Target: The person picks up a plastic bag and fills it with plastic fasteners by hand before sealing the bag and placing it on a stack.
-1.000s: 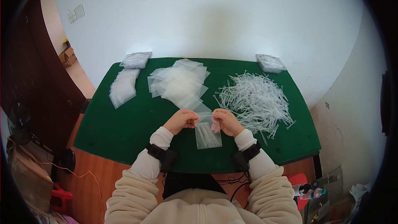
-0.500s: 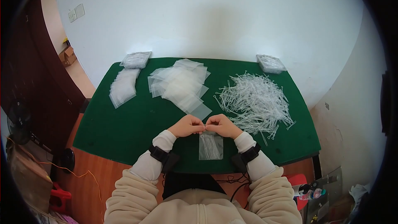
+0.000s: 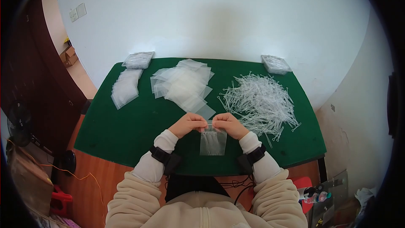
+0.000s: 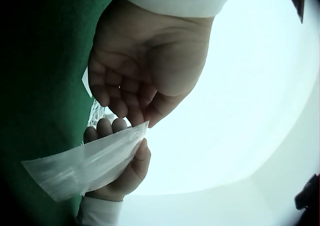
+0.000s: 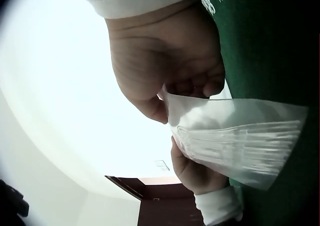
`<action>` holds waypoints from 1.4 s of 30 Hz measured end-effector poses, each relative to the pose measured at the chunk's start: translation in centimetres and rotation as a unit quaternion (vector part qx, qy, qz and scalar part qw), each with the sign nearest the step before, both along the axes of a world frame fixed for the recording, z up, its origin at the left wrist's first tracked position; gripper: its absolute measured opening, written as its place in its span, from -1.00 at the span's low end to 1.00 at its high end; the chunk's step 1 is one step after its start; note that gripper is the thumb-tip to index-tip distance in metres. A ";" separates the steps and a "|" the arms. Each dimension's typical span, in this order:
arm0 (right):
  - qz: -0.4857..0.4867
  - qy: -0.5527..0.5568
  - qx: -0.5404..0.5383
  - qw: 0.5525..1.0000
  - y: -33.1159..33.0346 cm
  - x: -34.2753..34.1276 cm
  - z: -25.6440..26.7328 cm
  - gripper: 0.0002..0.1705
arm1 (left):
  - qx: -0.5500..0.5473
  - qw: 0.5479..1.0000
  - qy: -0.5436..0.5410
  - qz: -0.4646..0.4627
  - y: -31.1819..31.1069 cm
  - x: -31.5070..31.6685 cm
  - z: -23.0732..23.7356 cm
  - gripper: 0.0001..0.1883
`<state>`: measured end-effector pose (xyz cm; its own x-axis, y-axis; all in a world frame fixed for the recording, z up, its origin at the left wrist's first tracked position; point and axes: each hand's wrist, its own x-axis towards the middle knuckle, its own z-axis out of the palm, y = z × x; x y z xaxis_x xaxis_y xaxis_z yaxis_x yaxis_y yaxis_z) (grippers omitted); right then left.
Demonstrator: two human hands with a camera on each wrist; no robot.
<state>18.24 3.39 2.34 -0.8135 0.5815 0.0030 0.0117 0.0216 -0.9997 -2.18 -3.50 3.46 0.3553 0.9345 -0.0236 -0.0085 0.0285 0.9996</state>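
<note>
A small clear zip bag hangs upright from both hands over the near part of the table. Inside it lies a bundle of thin clear plastic sticks, side by side, with small loops near the top. My left hand pinches the bag's top edge left of its middle, between thumb and curled fingers. On the other side my right hand pinches the same edge, its thumb close to the left one. In the left wrist view the bag slants down from the fingertips.
Loose empty zip bags spread beyond the hands. To their right is a big heap of clear looped sticks. A fanned row of bags lies at the left. Filled clear packs sit at the back left and back right.
Both hands came together at the middle of the bag's top edge, lowering it, then parted slightly and rose a little with the bag. The piles look the same.
</note>
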 end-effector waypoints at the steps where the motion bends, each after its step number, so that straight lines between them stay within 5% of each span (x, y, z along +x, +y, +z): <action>1: -0.002 0.022 -0.011 1.000 0.1 0.0 -0.2 -0.83 | -0.010 1.000 -0.015 0.003 0.1 -0.1 -0.1 -0.84; 16: -0.068 0.134 -0.169 0.974 0.6 0.4 -0.1 -0.85 | -0.079 0.987 -0.142 0.020 0.0 -0.7 -0.3 -0.86; 27: -0.060 0.001 -0.032 0.998 -0.9 -0.8 -0.1 -0.84 | 0.029 0.992 0.118 0.030 0.1 1.0 -0.2 -0.82; 42: -0.091 0.053 -0.078 0.991 0.4 -0.6 -0.9 -0.84 | 0.049 0.995 0.057 0.072 0.3 0.6 -0.9 -0.82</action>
